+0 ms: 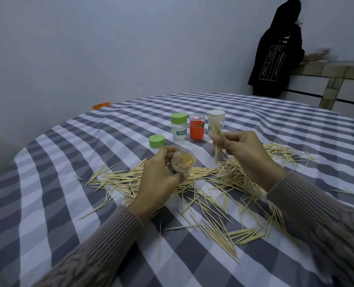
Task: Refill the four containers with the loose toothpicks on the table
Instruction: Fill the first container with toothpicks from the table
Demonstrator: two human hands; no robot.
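Note:
My left hand (159,179) grips an open clear container (182,162), tilted toward me and packed with toothpicks. My right hand (244,154) pinches a bundle of toothpicks (217,141), held upright above the table. Loose toothpicks (213,195) lie scattered over the checked tablecloth (68,183) under and around both hands. Behind them stand a clear container with a green lid (179,129), a container with orange contents (196,129) and a white-lidded container (216,123). A loose green lid (156,141) lies flat to the left of these.
An orange object (101,105) sits at the table's far edge. A person in a black hooded top (275,56) stands at a tiled counter (327,79) at the back right, facing away.

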